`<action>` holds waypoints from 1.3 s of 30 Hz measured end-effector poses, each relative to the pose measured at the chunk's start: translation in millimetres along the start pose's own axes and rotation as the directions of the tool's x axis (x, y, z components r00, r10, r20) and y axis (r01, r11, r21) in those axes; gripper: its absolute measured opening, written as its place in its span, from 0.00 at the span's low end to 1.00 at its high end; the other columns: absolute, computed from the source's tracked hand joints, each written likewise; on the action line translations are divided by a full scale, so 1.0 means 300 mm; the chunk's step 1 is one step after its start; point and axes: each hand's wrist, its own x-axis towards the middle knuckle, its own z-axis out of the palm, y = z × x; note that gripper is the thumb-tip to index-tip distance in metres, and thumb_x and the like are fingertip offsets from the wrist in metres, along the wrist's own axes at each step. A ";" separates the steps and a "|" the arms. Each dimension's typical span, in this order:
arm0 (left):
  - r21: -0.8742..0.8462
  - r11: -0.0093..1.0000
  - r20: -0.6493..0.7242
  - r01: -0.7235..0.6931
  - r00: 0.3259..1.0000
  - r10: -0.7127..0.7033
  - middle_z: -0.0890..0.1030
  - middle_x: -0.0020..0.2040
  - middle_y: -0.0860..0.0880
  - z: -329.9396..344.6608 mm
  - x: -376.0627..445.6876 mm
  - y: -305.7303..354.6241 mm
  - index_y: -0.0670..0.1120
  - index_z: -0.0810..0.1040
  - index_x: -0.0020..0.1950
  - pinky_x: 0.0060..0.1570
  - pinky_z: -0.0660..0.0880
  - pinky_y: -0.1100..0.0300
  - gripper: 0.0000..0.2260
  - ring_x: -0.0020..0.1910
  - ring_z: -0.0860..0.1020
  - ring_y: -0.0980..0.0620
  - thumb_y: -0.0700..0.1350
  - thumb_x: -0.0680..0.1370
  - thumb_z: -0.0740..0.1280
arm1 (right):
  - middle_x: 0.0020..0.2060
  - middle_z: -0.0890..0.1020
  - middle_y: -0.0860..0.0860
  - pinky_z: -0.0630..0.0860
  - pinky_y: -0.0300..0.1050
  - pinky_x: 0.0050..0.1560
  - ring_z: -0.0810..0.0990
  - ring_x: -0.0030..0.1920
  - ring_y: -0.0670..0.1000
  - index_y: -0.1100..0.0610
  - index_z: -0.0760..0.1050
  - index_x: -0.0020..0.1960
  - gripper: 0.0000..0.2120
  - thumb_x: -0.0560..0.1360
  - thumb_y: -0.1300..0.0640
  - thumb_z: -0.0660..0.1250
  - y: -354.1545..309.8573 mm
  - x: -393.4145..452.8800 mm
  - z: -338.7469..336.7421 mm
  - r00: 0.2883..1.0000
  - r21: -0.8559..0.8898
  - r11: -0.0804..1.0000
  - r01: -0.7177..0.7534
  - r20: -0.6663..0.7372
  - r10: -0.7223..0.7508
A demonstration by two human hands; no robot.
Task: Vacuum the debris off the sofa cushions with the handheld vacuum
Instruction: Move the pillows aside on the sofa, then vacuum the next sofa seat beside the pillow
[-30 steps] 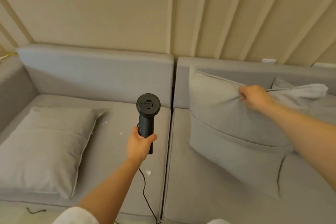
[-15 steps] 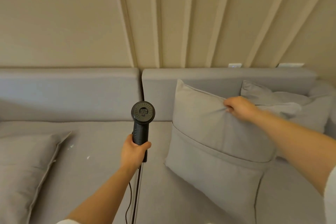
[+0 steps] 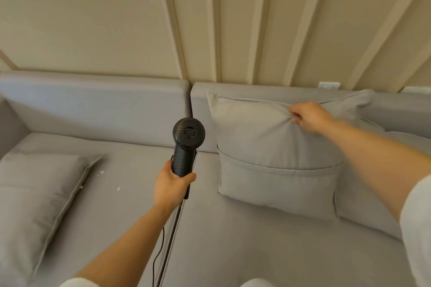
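The left hand (image 3: 171,184) is wrapping its fingers (image 3: 187,176) tight around the grip of the handheld vacuum (image 3: 185,147), holding it upright in the air over the seam between the two seat cushions. The white debris (image 3: 118,188) is lying down and to the left on the left seat cushion (image 3: 130,193), beside the flat pillow (image 3: 35,198), nearer this hand. The right hand (image 3: 307,117) is pinching the upright pillow (image 3: 275,158) by its top. The vacuum is matte black, with a round vented end cap and a trailing cord (image 3: 158,254).
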 end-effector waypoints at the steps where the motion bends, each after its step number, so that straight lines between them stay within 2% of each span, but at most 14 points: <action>1: 0.002 1.000 -0.005 0.000 1.000 0.000 0.76 0.35 0.48 0.003 0.004 0.003 0.49 0.71 0.45 0.25 0.72 0.60 0.12 0.29 0.74 0.50 0.41 0.67 0.72 | 0.49 0.80 0.66 0.67 0.51 0.47 0.77 0.52 0.62 0.54 0.63 0.31 0.16 0.74 0.64 0.63 0.009 0.011 0.004 1.000 0.005 1.000 -0.017 -0.012 0.017; 4: 0.024 1.000 -0.010 0.006 1.000 -0.006 0.76 0.35 0.48 0.012 0.011 0.010 0.48 0.71 0.48 0.25 0.72 0.60 0.13 0.30 0.74 0.49 0.42 0.67 0.72 | 0.54 0.78 0.67 0.68 0.51 0.51 0.76 0.55 0.63 0.65 0.74 0.45 0.04 0.75 0.65 0.60 0.050 0.055 0.030 0.992 0.001 0.993 -0.116 -0.038 0.116; 7: 0.028 0.999 0.000 0.015 1.000 -0.015 0.76 0.37 0.48 0.021 0.014 0.014 0.49 0.71 0.48 0.23 0.71 0.62 0.14 0.30 0.74 0.49 0.42 0.67 0.72 | 0.64 0.73 0.64 0.70 0.52 0.62 0.72 0.63 0.63 0.62 0.71 0.63 0.16 0.76 0.65 0.58 0.111 0.105 0.042 0.944 -0.030 0.947 -0.320 0.076 0.321; 10: 0.035 0.999 0.005 0.025 1.000 -0.025 0.76 0.37 0.49 0.035 0.011 0.010 0.49 0.70 0.49 0.25 0.72 0.62 0.15 0.31 0.75 0.50 0.43 0.67 0.72 | 0.71 0.66 0.60 0.66 0.51 0.66 0.67 0.69 0.61 0.56 0.57 0.74 0.28 0.76 0.62 0.61 0.122 0.115 0.050 0.884 -0.061 0.921 -0.384 0.262 0.386; 15: 0.032 0.998 0.015 0.047 0.999 -0.048 0.76 0.37 0.50 0.059 0.000 -0.015 0.50 0.70 0.47 0.26 0.74 0.61 0.15 0.32 0.76 0.51 0.43 0.67 0.73 | 0.70 0.69 0.59 0.67 0.47 0.65 0.69 0.67 0.59 0.57 0.59 0.73 0.26 0.77 0.57 0.62 0.012 0.079 0.157 0.838 0.099 0.912 -0.399 0.443 0.319; 18: 0.042 0.996 0.026 0.075 0.997 -0.076 0.76 0.37 0.50 0.065 -0.014 -0.037 0.49 0.71 0.47 0.30 0.77 0.58 0.14 0.33 0.76 0.50 0.42 0.67 0.73 | 0.66 0.73 0.58 0.68 0.46 0.63 0.73 0.64 0.57 0.57 0.65 0.70 0.23 0.76 0.54 0.64 -0.143 0.020 0.234 0.840 0.307 0.865 -0.397 0.501 0.208; 21: 0.072 0.993 0.036 0.092 0.995 -0.095 0.76 0.37 0.51 0.077 -0.037 -0.054 0.48 0.71 0.47 0.30 0.75 0.60 0.15 0.33 0.76 0.52 0.43 0.66 0.73 | 0.60 0.76 0.53 0.72 0.45 0.56 0.77 0.55 0.53 0.55 0.66 0.68 0.22 0.76 0.53 0.64 -0.359 -0.044 0.280 0.795 0.640 0.591 -0.491 0.607 0.003; 23: 0.108 0.991 0.057 0.083 0.994 -0.090 0.75 0.37 0.53 0.084 -0.060 -0.058 0.50 0.70 0.48 0.26 0.71 0.65 0.15 0.33 0.75 0.54 0.43 0.66 0.73 | 0.59 0.77 0.51 0.73 0.44 0.55 0.78 0.55 0.52 0.54 0.67 0.68 0.21 0.76 0.53 0.64 -0.495 -0.070 0.290 0.756 0.722 0.462 -0.514 0.636 -0.154; 25: 0.136 0.988 0.088 0.074 0.992 -0.086 0.75 0.36 0.54 0.093 -0.085 -0.058 0.51 0.69 0.48 0.20 0.69 0.70 0.16 0.31 0.75 0.56 0.44 0.66 0.72 | 0.55 0.79 0.50 0.73 0.44 0.54 0.79 0.54 0.52 0.51 0.72 0.61 0.14 0.76 0.53 0.64 -0.591 -0.090 0.299 0.731 0.773 0.351 -0.528 0.624 -0.275; 27: 0.128 0.988 0.097 0.087 0.990 -0.100 0.76 0.36 0.54 0.091 -0.107 -0.065 0.51 0.70 0.49 0.21 0.69 0.69 0.15 0.30 0.75 0.57 0.44 0.66 0.72 | 0.53 0.80 0.51 0.74 0.46 0.55 0.79 0.52 0.53 0.50 0.76 0.54 0.08 0.75 0.56 0.65 -0.661 -0.112 0.310 0.722 0.791 0.199 -0.578 0.610 -0.328; 31: 0.176 0.981 0.100 0.082 0.990 -0.101 0.78 0.43 0.48 0.060 -0.137 -0.078 0.49 0.70 0.50 0.25 0.70 0.66 0.14 0.32 0.77 0.54 0.48 0.67 0.70 | 0.48 0.82 0.53 0.78 0.45 0.49 0.80 0.52 0.53 0.53 0.78 0.50 0.07 0.72 0.58 0.70 -0.766 -0.160 0.346 0.771 0.774 -0.114 -0.623 0.582 -0.259; 35: 0.356 0.929 0.190 -0.099 0.981 0.031 0.72 0.42 0.57 -0.030 -0.167 -0.119 0.50 0.70 0.58 0.40 0.72 0.63 0.21 0.44 0.74 0.53 0.59 0.71 0.66 | 0.44 0.81 0.56 0.79 0.45 0.40 0.80 0.46 0.53 0.58 0.77 0.52 0.12 0.70 0.59 0.71 -0.864 -0.176 0.344 0.755 0.739 -0.154 -0.656 0.642 -0.135; 37: 0.392 0.902 0.271 -0.181 0.960 0.075 0.74 0.54 0.53 -0.083 -0.179 -0.159 0.50 0.69 0.64 0.49 0.72 0.60 0.25 0.54 0.74 0.52 0.62 0.73 0.63 | 0.41 0.80 0.57 0.80 0.47 0.39 0.80 0.41 0.55 0.60 0.75 0.53 0.13 0.70 0.57 0.70 -0.875 -0.174 0.340 0.721 0.705 -0.157 -0.691 0.689 -0.077; 39: 0.404 0.896 0.264 -0.183 0.961 0.078 0.71 0.62 0.50 -0.181 -0.189 -0.231 0.50 0.67 0.66 0.50 0.69 0.61 0.23 0.55 0.74 0.51 0.58 0.75 0.64 | 0.37 0.80 0.58 0.80 0.46 0.36 0.80 0.36 0.54 0.61 0.74 0.50 0.12 0.70 0.57 0.69 -0.900 -0.183 0.348 0.694 0.678 -0.195 -0.709 0.720 -0.021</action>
